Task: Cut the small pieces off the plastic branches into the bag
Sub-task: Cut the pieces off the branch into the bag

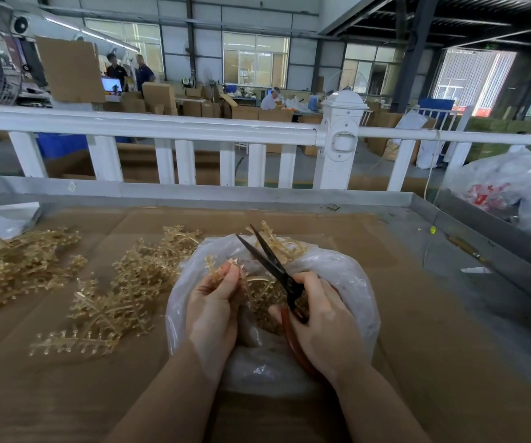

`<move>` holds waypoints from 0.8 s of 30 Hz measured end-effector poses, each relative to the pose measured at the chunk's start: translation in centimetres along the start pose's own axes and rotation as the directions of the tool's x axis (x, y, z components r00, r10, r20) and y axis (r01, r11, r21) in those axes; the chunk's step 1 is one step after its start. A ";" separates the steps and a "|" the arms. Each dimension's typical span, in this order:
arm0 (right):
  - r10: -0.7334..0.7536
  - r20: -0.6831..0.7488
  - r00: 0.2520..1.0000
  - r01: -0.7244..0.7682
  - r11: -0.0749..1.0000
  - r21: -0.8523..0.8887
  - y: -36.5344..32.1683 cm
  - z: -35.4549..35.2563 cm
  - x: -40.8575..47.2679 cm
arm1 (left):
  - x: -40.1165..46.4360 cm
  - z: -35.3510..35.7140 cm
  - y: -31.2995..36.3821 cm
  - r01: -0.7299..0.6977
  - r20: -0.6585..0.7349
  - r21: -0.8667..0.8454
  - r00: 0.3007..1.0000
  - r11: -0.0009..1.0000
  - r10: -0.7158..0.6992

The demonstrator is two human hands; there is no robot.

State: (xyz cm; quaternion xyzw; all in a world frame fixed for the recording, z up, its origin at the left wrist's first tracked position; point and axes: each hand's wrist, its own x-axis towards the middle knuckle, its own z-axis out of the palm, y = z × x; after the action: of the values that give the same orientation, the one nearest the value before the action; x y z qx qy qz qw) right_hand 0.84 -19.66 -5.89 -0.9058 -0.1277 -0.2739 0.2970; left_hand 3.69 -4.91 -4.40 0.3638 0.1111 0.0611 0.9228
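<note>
Gripping red-handled scissors (278, 276), the right hand (321, 318) has its fingers curled round the handles; blades stand apart, pointing up and away. Left hand (214, 305) pinches a tan plastic branch (226, 270) between thumb and fingertips, over the mouth of the clear plastic bag (347, 282). Cut pieces lie inside the bag. More branches (107, 298) heaped left on the cardboard-covered table (417, 346).
</note>
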 end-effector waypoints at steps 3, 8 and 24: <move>-0.055 0.025 0.998 0.055 0.998 -0.014 -0.3 0.0 -0.1 | 0.2 -0.1 0.0 0.021 0.006 -0.001 1.000 1.000 -0.021; -0.074 0.047 0.996 0.078 0.992 -0.100 -0.4 0.1 0.0 | 0.2 -0.2 0.2 0.036 -0.020 0.004 0.999 0.999 -0.036; -0.028 0.059 0.998 0.029 0.999 -0.014 -0.3 -0.1 -0.1 | 0.5 -0.4 -0.4 -0.026 0.031 0.108 0.999 0.994 0.022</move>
State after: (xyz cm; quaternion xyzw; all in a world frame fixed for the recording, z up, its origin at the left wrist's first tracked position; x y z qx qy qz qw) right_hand 0.64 -19.53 -5.71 -0.9137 -0.1471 -0.2523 0.2826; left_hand 4.10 -4.86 -5.06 0.4156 0.0959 0.0605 0.9024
